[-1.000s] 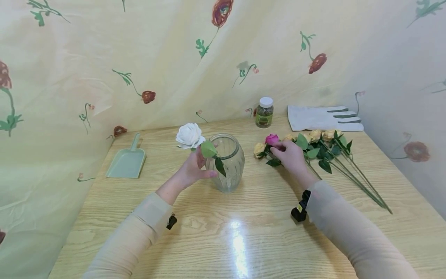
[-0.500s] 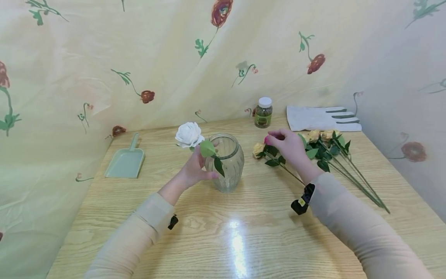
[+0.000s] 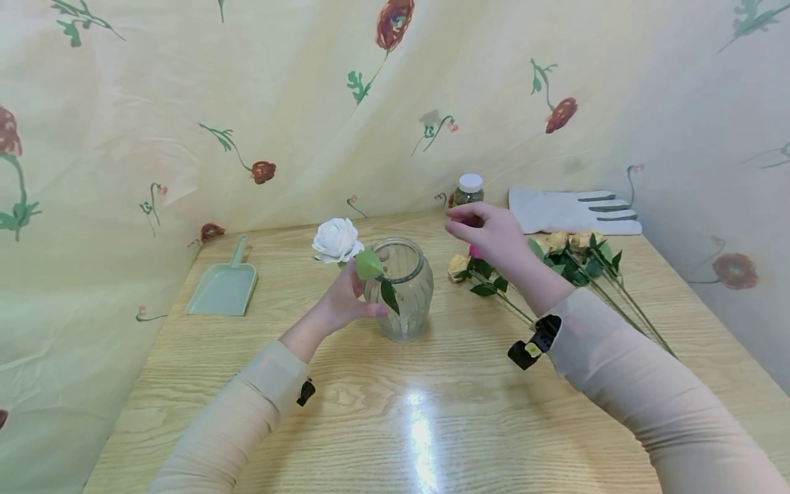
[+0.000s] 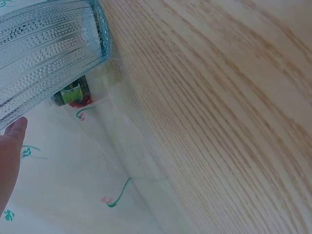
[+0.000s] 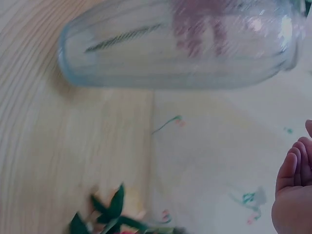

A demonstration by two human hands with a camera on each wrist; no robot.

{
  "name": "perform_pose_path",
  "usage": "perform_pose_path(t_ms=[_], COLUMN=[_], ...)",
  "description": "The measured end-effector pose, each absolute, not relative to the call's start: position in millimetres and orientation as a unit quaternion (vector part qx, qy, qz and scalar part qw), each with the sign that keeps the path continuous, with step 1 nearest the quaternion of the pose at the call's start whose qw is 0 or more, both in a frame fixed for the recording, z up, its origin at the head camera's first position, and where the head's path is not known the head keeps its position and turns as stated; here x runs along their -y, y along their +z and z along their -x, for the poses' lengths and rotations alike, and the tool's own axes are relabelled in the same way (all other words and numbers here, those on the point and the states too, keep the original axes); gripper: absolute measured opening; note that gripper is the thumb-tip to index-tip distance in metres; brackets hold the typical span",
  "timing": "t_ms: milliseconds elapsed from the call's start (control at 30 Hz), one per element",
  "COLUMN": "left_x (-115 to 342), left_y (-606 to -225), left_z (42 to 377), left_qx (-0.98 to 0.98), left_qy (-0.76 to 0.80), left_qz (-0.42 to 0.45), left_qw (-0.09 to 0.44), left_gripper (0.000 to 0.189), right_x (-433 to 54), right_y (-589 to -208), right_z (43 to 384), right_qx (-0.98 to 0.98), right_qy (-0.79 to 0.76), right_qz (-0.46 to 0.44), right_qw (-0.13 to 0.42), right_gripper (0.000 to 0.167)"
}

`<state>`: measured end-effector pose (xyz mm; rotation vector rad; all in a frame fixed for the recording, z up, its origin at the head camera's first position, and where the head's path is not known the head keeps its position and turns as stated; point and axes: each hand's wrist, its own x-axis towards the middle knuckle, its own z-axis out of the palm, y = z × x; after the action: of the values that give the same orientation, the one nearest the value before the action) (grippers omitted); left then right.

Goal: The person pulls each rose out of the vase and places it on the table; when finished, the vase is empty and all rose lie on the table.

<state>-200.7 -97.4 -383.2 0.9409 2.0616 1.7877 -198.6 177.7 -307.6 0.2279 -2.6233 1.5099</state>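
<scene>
My left hand (image 3: 338,303) holds the side of an upright clear glass vase (image 3: 412,309), thumb in front and fingers behind. A white rose (image 3: 337,240) leans out over the vase's left rim, above this hand; its green leaves hang across the glass. In the right wrist view a short dark stem shows inside the vase (image 5: 146,73). My right hand (image 3: 496,234) hovers right of the vase with fingers loosely bent and nothing visible between them. Just below it lie a pink rose (image 3: 474,252), mostly hidden by the hand, and a yellow rose (image 3: 458,266).
More yellow roses (image 3: 557,241) with long green stems lie at the right. Behind them is a whitish work glove (image 3: 549,210). A white-lidded jar (image 3: 470,184) stands at the back, partly hidden by my right hand. A pale green dustpan (image 3: 223,288) lies at the left.
My right hand has let go of the pink rose, risen and shifted left, away from the flowers. The left hand has kept its place at the vase.
</scene>
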Motion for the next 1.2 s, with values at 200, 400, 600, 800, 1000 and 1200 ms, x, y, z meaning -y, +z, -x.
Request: perform_pose_path(t_ms=[200,400,600,800,1000,1200], left_x=[100.1,100.0,99.6,99.6,98.5,97.8], left_y=[-383.8,-384.4,-383.7,-382.0,-377.8,-357.5], left_z=[202.3,203.2,202.7,201.4,201.3,188.8], left_qx=[-0.710,-0.700,-0.687,-0.695,-0.677,-0.707], left_qy=[0.614,0.621,0.632,0.629,0.636,0.611], left_qz=[-0.321,-0.329,-0.331,-0.319,-0.342,-0.332], left_qw=[0.128,0.127,0.136,0.140,0.143,0.128], left_gripper=[0.109,0.110,0.113,0.110,0.106,0.110], right_x=[-149.4,-129.1,-116.1,-108.3,-103.2,-96.3], right_y=[-286.7,-275.8,-272.7,-271.9,-272.8,-271.9], right_z=[187.2,182.1,179.9,178.3,178.2,177.7], right_qx=[0.830,0.826,0.815,0.815,0.824,0.828], right_qy=[0.533,0.520,0.510,0.497,0.473,0.460], right_qz=[-0.157,-0.219,-0.273,-0.292,-0.307,-0.315], right_qw=[0.041,0.000,-0.030,-0.049,-0.055,-0.062], right_gripper=[0.029,0.031,0.031,0.033,0.031,0.033])
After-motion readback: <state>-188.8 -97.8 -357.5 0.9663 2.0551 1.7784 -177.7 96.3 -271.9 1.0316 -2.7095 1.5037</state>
